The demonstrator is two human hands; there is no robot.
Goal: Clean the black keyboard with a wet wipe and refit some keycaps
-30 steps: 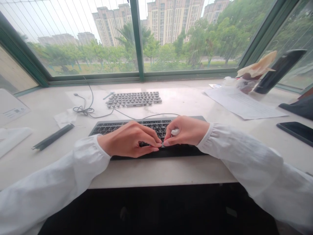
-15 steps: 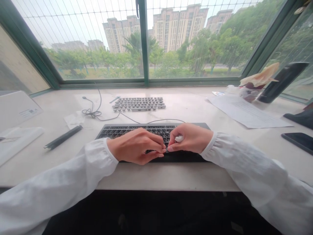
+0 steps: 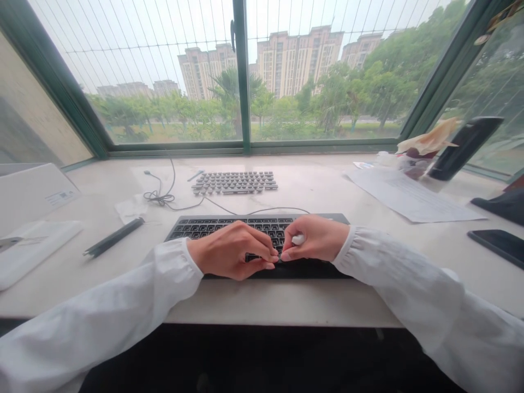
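Note:
The black keyboard (image 3: 229,221) lies before me with its keycaps off, its bare key sockets showing. Above its front part my left hand (image 3: 235,251) is closed in a pinch, fingertips together. My right hand (image 3: 313,239) meets it from the other side, thumb and finger pressed close to the left fingertips. A small dark piece (image 3: 280,258), which looks like a keycap, shows between the two sets of fingertips. Tucked in the curled fingers of my right hand is a white wad (image 3: 298,239), perhaps tissue. Both hands cover part of the keyboard.
Behind the keyboard, loose keycaps (image 3: 235,182) lie in rows beside a thin blue-green stick (image 3: 195,175). A coiled cable (image 3: 159,197) and a black pen-like tool (image 3: 114,238) are at left. Paper (image 3: 409,196) and a phone (image 3: 497,245) lie at right.
The whole view has shifted so that the scene sits slightly lower. The hands keep the same pinch over the keyboard, with little visible movement.

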